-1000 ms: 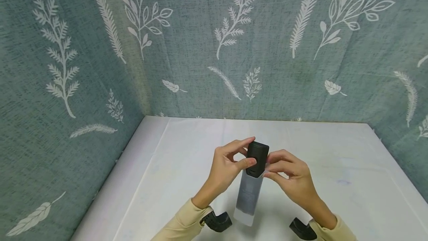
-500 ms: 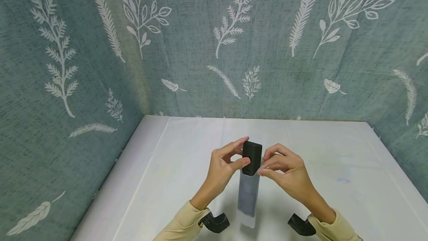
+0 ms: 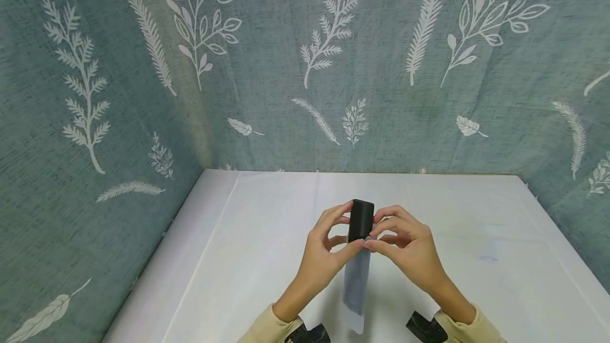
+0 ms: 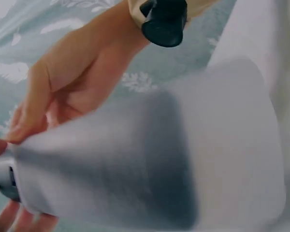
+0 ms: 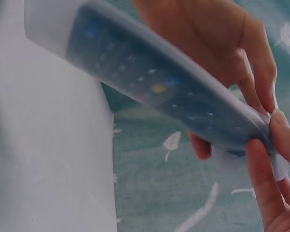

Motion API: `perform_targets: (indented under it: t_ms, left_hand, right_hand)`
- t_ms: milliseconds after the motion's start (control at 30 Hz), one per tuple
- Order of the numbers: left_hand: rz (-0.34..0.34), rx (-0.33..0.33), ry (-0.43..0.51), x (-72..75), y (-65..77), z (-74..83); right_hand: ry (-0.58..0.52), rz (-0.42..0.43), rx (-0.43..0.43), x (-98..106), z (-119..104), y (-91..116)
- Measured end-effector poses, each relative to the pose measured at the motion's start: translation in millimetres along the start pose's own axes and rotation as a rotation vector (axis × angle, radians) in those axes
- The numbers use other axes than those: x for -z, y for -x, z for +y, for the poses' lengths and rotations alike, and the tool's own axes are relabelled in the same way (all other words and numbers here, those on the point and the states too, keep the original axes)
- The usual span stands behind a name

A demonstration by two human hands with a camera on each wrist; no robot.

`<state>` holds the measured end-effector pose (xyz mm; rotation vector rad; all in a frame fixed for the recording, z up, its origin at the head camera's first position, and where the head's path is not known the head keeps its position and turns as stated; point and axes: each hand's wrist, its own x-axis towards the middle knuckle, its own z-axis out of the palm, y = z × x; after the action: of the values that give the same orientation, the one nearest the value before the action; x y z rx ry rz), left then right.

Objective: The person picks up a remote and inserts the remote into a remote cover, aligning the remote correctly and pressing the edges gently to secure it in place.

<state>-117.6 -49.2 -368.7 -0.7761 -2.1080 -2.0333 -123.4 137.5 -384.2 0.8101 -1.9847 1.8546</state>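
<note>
Remote: here it is, the black remote [image 3: 361,218] between both hands, its top end out of the translucent sleeve [image 3: 355,287], the rest inside, buttons showing through in the right wrist view.
Left hand: the left hand [image 3: 323,250] has the remote, index finger up at its top, thumb low by the sleeve's mouth.
Right hand: the right hand [image 3: 407,245] pinches at the mouth on the other side, thumb-tips close together.
Nearer hand: neither by much, both are touching; the left has the remote itself, the right the sleeve.
Long axis: remote and sleeve share one line, bare end away from the person, sleeve running back toward them with a slight tilt.
Sleeve's far end: look, a see-through stretch past the remote's covered end, so there looks to be slack inside.
Room: the white table [image 3: 257,216] spreads to either side, its far edge meeting the patterned cloth [image 3: 286,68] well beyond the hands.
</note>
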Motion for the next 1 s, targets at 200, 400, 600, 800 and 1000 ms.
perform_targets:
  t_ms: [200, 400, 600, 800, 1000]
  left_hand:
    - [-0.056, 0.097, -0.147, -4.3, 2.7, 28.4]
    - [-0.033, 0.126, -0.067, -6.4, 2.6, 26.4]
    - [-0.044, 0.105, 0.056, -5.0, 2.9, 2.4]
    - [-0.099, 0.086, 0.256, -2.9, 5.3, -9.2]
    - [-0.117, 0.179, 0.292, 0.3, 6.0, -9.2]
  right_hand:
    - [-0.016, -0.002, -0.007, 3, -1, -2]
    - [-0.064, -0.044, 0.053, 1, -3, -3]
    - [-0.115, -0.057, 0.102, 2, 0, 2]
    - [-0.038, 0.002, 0.029, 5, 8, 9]
    - [-0.081, 0.015, -0.001, 5, 13, 15]
